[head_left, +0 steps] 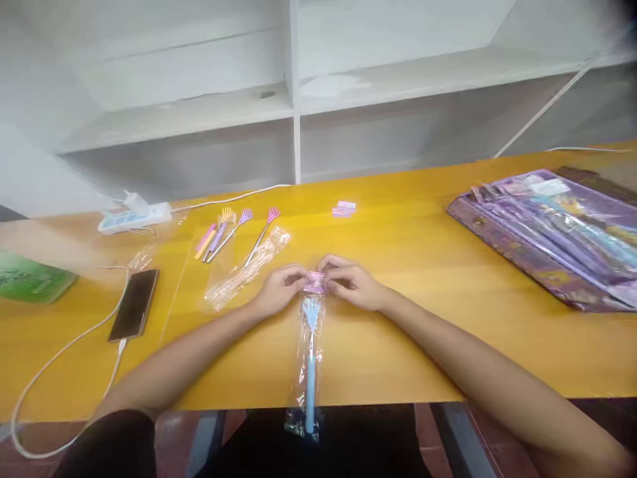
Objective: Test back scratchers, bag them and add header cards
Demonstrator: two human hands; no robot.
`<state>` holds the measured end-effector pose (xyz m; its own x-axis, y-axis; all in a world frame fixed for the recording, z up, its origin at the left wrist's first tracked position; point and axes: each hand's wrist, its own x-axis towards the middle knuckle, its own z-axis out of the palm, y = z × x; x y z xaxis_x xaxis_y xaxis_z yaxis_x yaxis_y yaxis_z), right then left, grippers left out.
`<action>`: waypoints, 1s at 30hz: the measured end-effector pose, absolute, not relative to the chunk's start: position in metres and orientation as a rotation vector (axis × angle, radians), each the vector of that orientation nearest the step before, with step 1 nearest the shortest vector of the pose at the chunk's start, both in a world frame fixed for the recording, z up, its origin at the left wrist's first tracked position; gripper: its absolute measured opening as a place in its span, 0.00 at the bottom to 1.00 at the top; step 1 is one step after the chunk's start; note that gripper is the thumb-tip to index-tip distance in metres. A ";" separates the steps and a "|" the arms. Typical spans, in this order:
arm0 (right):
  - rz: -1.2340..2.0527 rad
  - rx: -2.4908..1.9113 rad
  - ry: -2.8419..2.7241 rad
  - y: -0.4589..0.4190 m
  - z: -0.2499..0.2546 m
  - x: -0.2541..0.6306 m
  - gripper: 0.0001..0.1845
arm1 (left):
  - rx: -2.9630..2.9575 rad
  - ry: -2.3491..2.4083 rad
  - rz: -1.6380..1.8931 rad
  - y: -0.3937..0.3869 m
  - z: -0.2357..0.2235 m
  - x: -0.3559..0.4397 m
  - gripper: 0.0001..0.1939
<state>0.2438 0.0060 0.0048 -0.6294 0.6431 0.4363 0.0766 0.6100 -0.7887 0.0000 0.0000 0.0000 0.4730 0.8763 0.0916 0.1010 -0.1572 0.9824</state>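
Observation:
A blue back scratcher [311, 372] lies in a clear plastic bag [301, 358], its claw end toward the shelf and its handle past the table's front edge. At the bag's top is a small pink and purple card [314, 282]. My left hand [284, 288] pinches the card's left side. On the right side, my right hand [350, 283] grips the card with curled fingers. Left of my hands lie a pink-headed back scratcher [262, 234], several others, including a purple-headed one [231, 232], and some clear empty bags [249, 269].
Small pink cards [344, 209] lie beyond my hands. A purple box [517, 245] holding several bagged items stands at the right. On the left are a phone [133, 305] with a white cable, a power strip [135, 218] and a green packet [34, 277]. White shelving [296, 99] borders the table's back.

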 end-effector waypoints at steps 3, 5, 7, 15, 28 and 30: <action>1.035 -0.633 -2.017 0.008 0.004 0.245 0.30 | 1.660 0.875 0.874 -0.002 0.001 0.001 0.09; 1.091 -0.750 -1.942 0.010 0.002 0.244 0.31 | 1.702 0.880 0.877 -0.002 0.000 0.001 0.08; 1.183 -0.901 -1.870 0.010 0.001 0.242 0.30 | 1.734 0.876 0.882 -0.003 0.000 0.001 0.07; 1.216 -1.038 -2.017 0.005 0.005 0.236 0.25 | 1.733 0.841 0.966 -0.005 0.002 -0.001 0.07; 1.011 -0.876 -2.131 -0.002 -0.001 0.230 0.14 | 1.408 0.983 0.858 -0.011 -0.003 0.003 0.28; 0.977 -0.855 -2.157 -0.004 -0.002 0.229 0.14 | 1.431 0.997 0.823 -0.010 -0.003 0.003 0.28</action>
<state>0.2288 -0.0036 -0.0017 -0.6027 0.7538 0.2618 0.3000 0.5181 -0.8009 0.0034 -0.0097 -0.0031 0.3934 0.9176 -0.0562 0.1180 0.0103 0.9930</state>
